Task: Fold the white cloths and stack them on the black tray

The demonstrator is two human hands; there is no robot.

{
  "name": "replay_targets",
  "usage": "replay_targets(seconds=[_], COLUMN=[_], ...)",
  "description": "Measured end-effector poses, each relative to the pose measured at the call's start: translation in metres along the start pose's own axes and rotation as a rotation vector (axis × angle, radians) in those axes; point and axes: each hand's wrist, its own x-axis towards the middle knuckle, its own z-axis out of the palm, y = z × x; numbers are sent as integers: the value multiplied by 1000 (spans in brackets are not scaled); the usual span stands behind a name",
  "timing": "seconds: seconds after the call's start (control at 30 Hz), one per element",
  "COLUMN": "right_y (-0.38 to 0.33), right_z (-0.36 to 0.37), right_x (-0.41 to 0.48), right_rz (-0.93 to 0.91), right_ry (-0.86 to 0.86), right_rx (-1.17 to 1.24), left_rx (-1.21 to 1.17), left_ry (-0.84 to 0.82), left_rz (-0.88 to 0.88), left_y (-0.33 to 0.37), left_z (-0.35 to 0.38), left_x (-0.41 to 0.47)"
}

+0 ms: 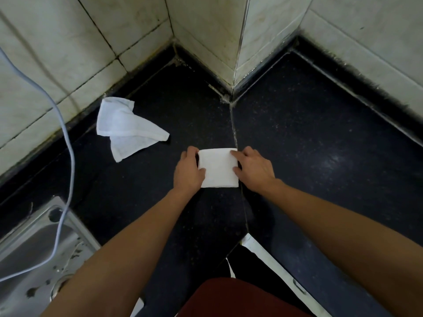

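A folded cloth (218,168) lies flat on the black worktop (320,145), a neat white rectangle set over the seam where the two worktop slabs meet, in front of the tiled pillar (229,42) that juts from the back wall. The left hand (188,170) holds the cloth's left edge, thumb on top and fingers curled at the far left corner. The right hand (254,168) holds the right edge, forefinger laid on the far right corner and thumb pressing lower on the same side. Both hands grasp the cloth while it rests on the worktop; both forearms are bare.

A second cloth (126,129), loose and crumpled, lies near the worktop's back edge to the left, well apart from the folded one, one corner lifted against the tiled wall (57,53).

A steel sink (39,255) is set into the worktop's near left corner. A pale cable (69,161) hangs down across the wall and curves over the sink.

At the near edge, a white drawer front (274,266) shows below the right slab. A red garment (238,298) fills the bottom middle of the view.
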Motion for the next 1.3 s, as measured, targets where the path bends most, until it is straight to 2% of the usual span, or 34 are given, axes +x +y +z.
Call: replay_targets(seconds=[0.07,0.13,0.2,0.33,0.5,0.6,0.7,0.77,0.87,1.03,1.17,1.3], right_y=[-2,-1,3,12,-1,-10,-11,-7,-1,10,28,40], right_z=[1,6,14,20,-8,-18,-19,-17,-18,-26,-31,-40], right_x=[-7,-17,-28,-34,5,31,45,47,41,21,6,-21], right_rz=[-67,-168,-209,-164,39,210,368,396,314,147,154,179], right_ry=[73,75,12,-13,132,24,-68,-87,-76,-35,-41,7], right_rx=[-7,-27,-47,-9,173,192,393,527,625,733,867,934], left_rx=[312,522,625,653,619,650,608,531,420,389,72,-70], left_ry=[10,-91,-217,-281,-206,-193,-175,-151,-163,-223,-260,-305], left_rz=[185,363,399,377,390,394,380,362,322,308,193,190], left_y=[-5,-11,-17,-16,-3,2,4,6,14,25,39,55], left_z=[-4,-8,-10,-14,-13,-10,-8,-8,-9,-7,-17,-27], left_x=[-2,-1,2,10,22,27,29,32,36,41,29,4])
